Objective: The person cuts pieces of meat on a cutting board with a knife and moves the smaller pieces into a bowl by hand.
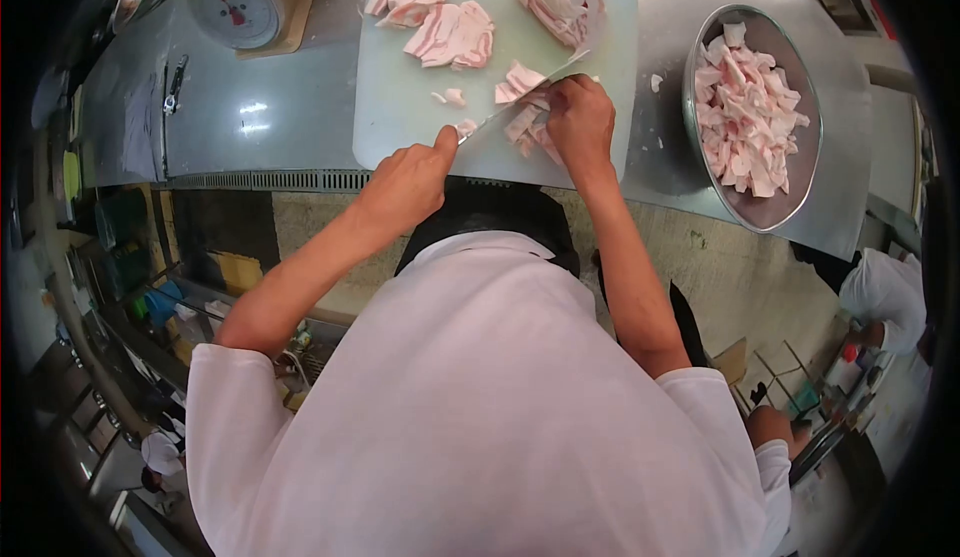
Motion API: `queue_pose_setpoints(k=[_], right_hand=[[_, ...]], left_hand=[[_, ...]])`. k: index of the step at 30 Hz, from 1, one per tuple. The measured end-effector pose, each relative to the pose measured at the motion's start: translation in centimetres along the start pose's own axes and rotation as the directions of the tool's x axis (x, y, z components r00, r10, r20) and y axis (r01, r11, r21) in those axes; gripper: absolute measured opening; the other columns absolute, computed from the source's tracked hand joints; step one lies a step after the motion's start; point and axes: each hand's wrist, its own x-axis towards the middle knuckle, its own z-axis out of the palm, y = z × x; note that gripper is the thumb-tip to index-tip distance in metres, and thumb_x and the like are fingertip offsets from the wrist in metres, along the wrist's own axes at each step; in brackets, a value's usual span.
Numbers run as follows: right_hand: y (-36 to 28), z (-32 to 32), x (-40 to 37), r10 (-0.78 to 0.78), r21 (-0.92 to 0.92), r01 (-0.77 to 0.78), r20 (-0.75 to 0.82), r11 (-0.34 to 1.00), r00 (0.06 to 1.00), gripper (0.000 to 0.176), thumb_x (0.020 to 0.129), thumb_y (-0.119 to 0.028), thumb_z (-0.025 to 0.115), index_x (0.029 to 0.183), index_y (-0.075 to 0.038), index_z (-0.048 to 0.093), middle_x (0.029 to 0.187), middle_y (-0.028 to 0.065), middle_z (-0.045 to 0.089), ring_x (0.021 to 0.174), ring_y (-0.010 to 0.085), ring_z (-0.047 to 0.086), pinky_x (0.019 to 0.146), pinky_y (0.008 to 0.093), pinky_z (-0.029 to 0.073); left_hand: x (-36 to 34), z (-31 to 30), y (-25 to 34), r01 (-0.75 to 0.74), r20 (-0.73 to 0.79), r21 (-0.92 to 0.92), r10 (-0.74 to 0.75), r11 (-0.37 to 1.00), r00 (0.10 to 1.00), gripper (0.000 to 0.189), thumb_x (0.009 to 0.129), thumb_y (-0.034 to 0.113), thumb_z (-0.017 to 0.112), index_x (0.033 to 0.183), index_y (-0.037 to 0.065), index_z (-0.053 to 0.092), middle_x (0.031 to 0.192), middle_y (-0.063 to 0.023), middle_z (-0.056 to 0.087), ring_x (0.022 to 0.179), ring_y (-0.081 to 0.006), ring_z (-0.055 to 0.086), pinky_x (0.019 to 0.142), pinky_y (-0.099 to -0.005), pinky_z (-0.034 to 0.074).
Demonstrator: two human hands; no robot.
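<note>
My left hand (408,185) is wrapped around the handle of a knife (499,113) at the near edge of the pale cutting board (400,107). The blade slants up and right across the board, over pieces of pale pink, fatty meat (518,84). Close to the blade's right side, my right hand (582,122) has its fingers curled down on cut meat; the fingertips are partly hidden. Two layered slabs of meat (450,35) lie at the board's upper left. A bigger chunk of meat (563,2) sits at the upper right, and small scraps (449,97) lie left of the blade.
To the right, a metal bowl (808,147) holds a heap of cut meat pieces (750,117). A dial scale (235,9) stands at the back left of the steel table (290,107). A dark, slim object (176,85) lies on the left. Another person (885,297) is at the far right.
</note>
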Motion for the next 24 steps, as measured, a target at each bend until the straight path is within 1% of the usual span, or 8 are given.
queue_pose_setpoints(k=[6,8,10,15,19,21,22,24], right_hand=[[0.1,0.6,-1.3,0.003,0.067,-0.004,0.025,0.998,1.000,0.010,0.072,0.002,0.063,0.078,-0.002,0.070,0.082,0.0143,0.066,0.077,0.0357,0.063,0.071,0.0429,0.051],[-0.8,1.0,-2.1,0.018,0.078,-0.027,0.118,0.997,0.993,0.009,0.073,0.001,0.064,0.078,-0.003,0.071,0.083,0.0130,0.065,0.083,0.0349,0.062,0.075,0.0425,0.050],[-0.8,0.6,-2.3,-0.015,0.121,0.004,0.088,0.993,0.996,0.008,0.073,-0.001,0.065,0.079,-0.003,0.070,0.084,0.0121,0.065,0.083,0.0344,0.062,0.076,0.0422,0.050],[-3.9,-5.7,-3.6,-0.096,0.155,0.134,-0.227,0.979,0.969,0.011,0.074,0.004,0.067,0.084,-0.002,0.066,0.087,0.0114,0.064,0.082,0.0301,0.062,0.073,0.0365,0.050],[-7.7,-9.1,-3.6,-0.244,0.220,0.317,-0.302,0.923,0.921,0.017,0.075,0.008,0.066,0.089,-0.002,0.067,0.088,0.0115,0.064,0.081,0.0305,0.061,0.072,0.0357,0.050],[-10.0,-9.1,-3.0,-0.359,0.325,0.353,-0.045,0.877,0.932,0.024,0.079,0.001,0.068,0.103,-0.002,0.065,0.105,0.0123,0.064,0.099,0.0334,0.060,0.083,0.0415,0.050],[-10.6,-8.2,-2.7,-0.355,0.317,0.353,-0.052,0.880,0.933,0.024,0.079,0.001,0.068,0.103,-0.002,0.065,0.105,0.0123,0.064,0.099,0.0334,0.060,0.083,0.0415,0.050],[-10.9,-6.0,-1.5,-0.510,0.197,0.471,0.269,0.860,0.817,0.033,0.091,-0.017,0.062,0.121,-0.003,0.061,0.131,0.0142,0.057,0.125,0.0374,0.049,0.103,0.0513,0.039]], left_hand=[[3.7,1.5,-1.9,-0.074,-0.042,0.069,0.077,0.995,0.996,0.022,0.083,-0.005,0.051,0.103,-0.003,0.042,0.070,-0.0248,0.060,0.072,-0.0478,0.060,0.061,-0.0553,0.045],[5.2,0.8,-3.5,-0.211,-0.117,-0.074,0.202,0.975,0.972,0.023,0.089,0.002,0.056,0.108,0.000,0.043,0.067,-0.0228,0.059,0.068,-0.0458,0.059,0.060,-0.0530,0.043],[5.7,-0.2,-4.5,-0.244,-0.147,-0.073,0.232,0.967,0.962,0.022,0.090,0.006,0.058,0.108,0.002,0.046,0.067,-0.0214,0.059,0.067,-0.0444,0.059,0.058,-0.0519,0.042],[3.5,-2.2,-2.3,-0.281,-0.240,-0.023,0.267,0.959,0.933,0.015,0.090,0.010,0.060,0.103,0.007,0.053,0.067,-0.0178,0.060,0.063,-0.0403,0.059,0.056,-0.0488,0.042],[1.6,-2.9,-2.7,-0.319,-0.307,0.198,0.367,0.927,0.878,0.015,0.084,0.010,0.065,0.097,0.009,0.058,0.064,-0.0122,0.059,0.060,-0.0347,0.060,0.054,-0.0459,0.044],[1.4,-2.9,-2.5,-0.321,-0.297,0.278,0.399,0.905,0.867,0.015,0.081,0.010,0.066,0.095,0.010,0.060,0.063,-0.0100,0.058,0.059,-0.0333,0.060,0.054,-0.0445,0.046],[1.3,-2.8,-2.4,-0.334,-0.298,0.303,0.422,0.892,0.856,0.009,0.081,0.010,0.063,0.088,0.009,0.058,0.062,-0.0100,0.059,0.059,-0.0328,0.062,0.054,-0.0448,0.047],[1.2,-2.7,-2.6,-0.354,-0.294,0.331,0.452,0.875,0.842,0.005,0.080,0.009,0.061,0.081,0.009,0.056,0.062,-0.0101,0.059,0.059,-0.0323,0.063,0.054,-0.0450,0.049]])
